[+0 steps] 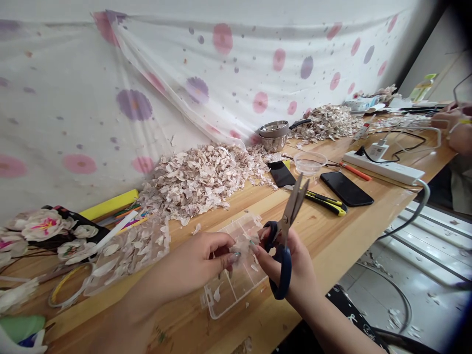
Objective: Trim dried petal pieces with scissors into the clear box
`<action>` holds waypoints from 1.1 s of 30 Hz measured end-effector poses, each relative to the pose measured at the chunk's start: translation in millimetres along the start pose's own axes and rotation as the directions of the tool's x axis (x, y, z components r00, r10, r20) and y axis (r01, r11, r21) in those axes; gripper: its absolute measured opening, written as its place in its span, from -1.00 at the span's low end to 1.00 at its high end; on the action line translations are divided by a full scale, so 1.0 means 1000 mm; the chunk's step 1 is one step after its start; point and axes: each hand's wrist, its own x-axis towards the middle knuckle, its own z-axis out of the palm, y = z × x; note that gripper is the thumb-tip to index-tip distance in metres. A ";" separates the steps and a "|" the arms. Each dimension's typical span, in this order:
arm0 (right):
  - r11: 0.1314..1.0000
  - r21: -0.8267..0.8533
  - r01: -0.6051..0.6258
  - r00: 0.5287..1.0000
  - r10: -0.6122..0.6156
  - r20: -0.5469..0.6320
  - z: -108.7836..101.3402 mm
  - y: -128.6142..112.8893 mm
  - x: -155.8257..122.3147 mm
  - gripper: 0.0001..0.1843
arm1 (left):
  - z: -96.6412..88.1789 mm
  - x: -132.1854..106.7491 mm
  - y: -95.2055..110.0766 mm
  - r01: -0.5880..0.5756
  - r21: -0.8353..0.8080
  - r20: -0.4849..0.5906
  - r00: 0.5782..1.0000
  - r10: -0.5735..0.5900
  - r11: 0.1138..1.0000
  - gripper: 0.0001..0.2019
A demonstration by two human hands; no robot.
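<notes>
My left hand (206,255) is closed in a pinch on a thin, pale petal (241,247). My right hand (299,268) has scissors (286,227) with dark blue handles looped over its fingers. Their blades point up and away, slightly parted, and the petal lies clear of them. The right thumb and fingertips also meet at the petal's right side. Below both hands is a clear plastic compartment box (211,301), holding a few petal scraps. The hands hide part of the box.
A large heap of dried petals (206,179) lies against the draped sheet. Rightward are a utility knife (326,200), a phone (346,188), a clear bowl (310,162) and a power strip (383,167). Fabric-like flowers (46,223) are at left. Another person's hand (444,118) shows far right.
</notes>
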 end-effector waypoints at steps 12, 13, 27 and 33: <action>0.995 0.097 -0.007 0.998 0.013 -0.061 0.000 0.006 0.001 -0.75 | -0.001 0.004 0.002 -0.148 -0.399 -0.306 0.952 0.021 0.905 -0.76; 0.992 0.122 -0.029 0.998 0.034 -0.043 -0.002 0.009 0.002 -0.73 | -0.001 0.003 0.002 -0.162 -0.390 -0.333 0.943 0.025 0.906 -0.76; 0.963 -0.219 -0.155 0.654 0.266 0.708 -0.057 -0.024 -0.014 -0.41 | -0.011 -0.013 -0.005 -0.183 -0.264 -0.570 0.821 0.000 0.947 -0.73; 0.909 -0.355 -0.219 0.672 0.404 0.621 -0.034 -0.022 -0.014 -0.41 | -0.003 -0.008 0.003 -0.240 -0.259 -0.679 0.734 0.001 0.936 -0.72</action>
